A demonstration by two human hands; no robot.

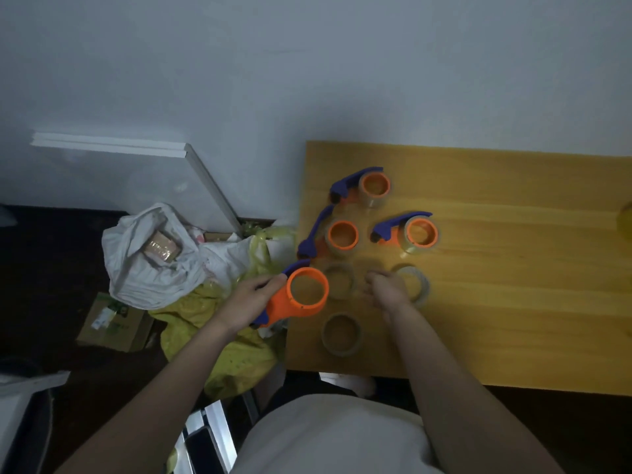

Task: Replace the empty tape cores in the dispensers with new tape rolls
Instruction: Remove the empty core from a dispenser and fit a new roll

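L hand [248,299] sits out past the left table edge, fingers and thumb curled round a dispenser [301,295], thumb up top by the hub ring, palm facing right. L forearm bare, running up from bottom-left, wrist about straight. R hand [384,289] is over the table, back of hand up, fingers bent downward w/ tips toward the surface; can't tell if they pinch anything. R forearm bare too, coming up from bottom-right, angled inward. Hands are near each other but apart. Torso in a light top at bottom centre.
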